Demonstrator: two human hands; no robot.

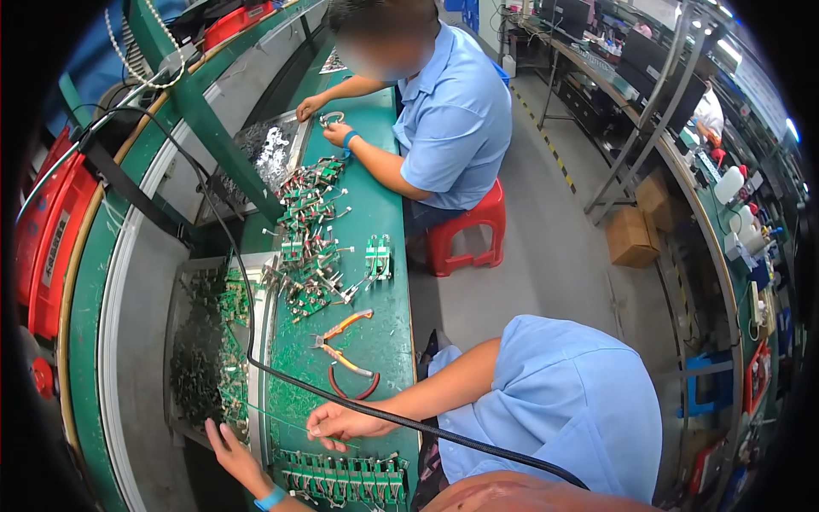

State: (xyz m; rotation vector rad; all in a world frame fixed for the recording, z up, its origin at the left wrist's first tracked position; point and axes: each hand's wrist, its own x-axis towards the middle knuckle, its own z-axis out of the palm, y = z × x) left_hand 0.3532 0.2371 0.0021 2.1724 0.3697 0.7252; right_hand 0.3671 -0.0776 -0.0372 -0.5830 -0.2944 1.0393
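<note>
My right hand (335, 424) is closed in a pinch on a thin green strip (281, 416), which reaches left toward my other hand. My left hand (235, 456), with a blue wristband, is open, its fingers stretched out beside the scrap tray's near edge. Just below my right hand, a row of joined green circuit boards (345, 480) lies on the green bench (388, 320). Farther up lie cutting pliers (341, 341) with orange-yellow handles, apart from both hands. A dark red curved handle or loop (357, 396) lies between them and my right hand.
A tray (266, 341) at left holds green scraps. Beyond the pliers are heaped circuit boards with wires (311, 247) and a small board stack (378, 258). A black cable (341, 401) crosses over my right forearm. A co-worker (452, 111) sits on a red stool (467, 230), hands over the bench.
</note>
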